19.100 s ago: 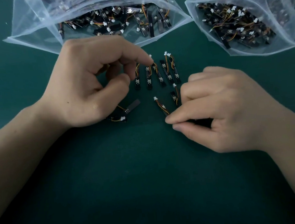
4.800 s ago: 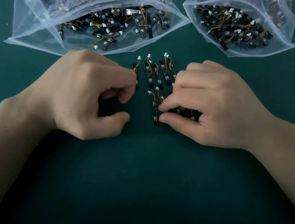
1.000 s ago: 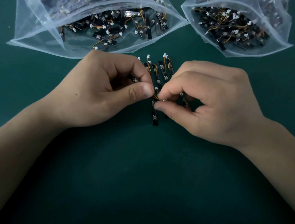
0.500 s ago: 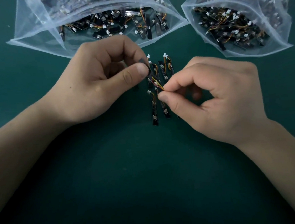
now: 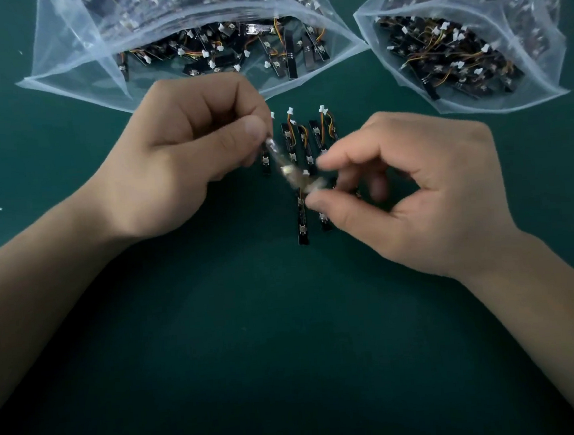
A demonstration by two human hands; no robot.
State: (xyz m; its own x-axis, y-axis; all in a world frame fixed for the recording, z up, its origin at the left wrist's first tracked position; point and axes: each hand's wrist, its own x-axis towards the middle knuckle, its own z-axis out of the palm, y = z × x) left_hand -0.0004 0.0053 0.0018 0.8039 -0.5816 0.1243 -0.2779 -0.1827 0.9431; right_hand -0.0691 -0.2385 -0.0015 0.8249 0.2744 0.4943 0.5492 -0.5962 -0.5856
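Blurred sensor strip sits at frame ctr, over the laid-out strips on the green mat. Our L hand pinches its upper end, thumb + forefinger. R hand: thumb/forefinger curled near its lower end, grip cannot be told. Parts bag A upper left, parts bag B upper right

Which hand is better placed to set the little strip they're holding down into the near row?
Probably the left. The left hand plainly pinches the strip by its upper end, clear of the near row. The right hand sits at the blurred lower end, its grip unclear, and covers part of that row.
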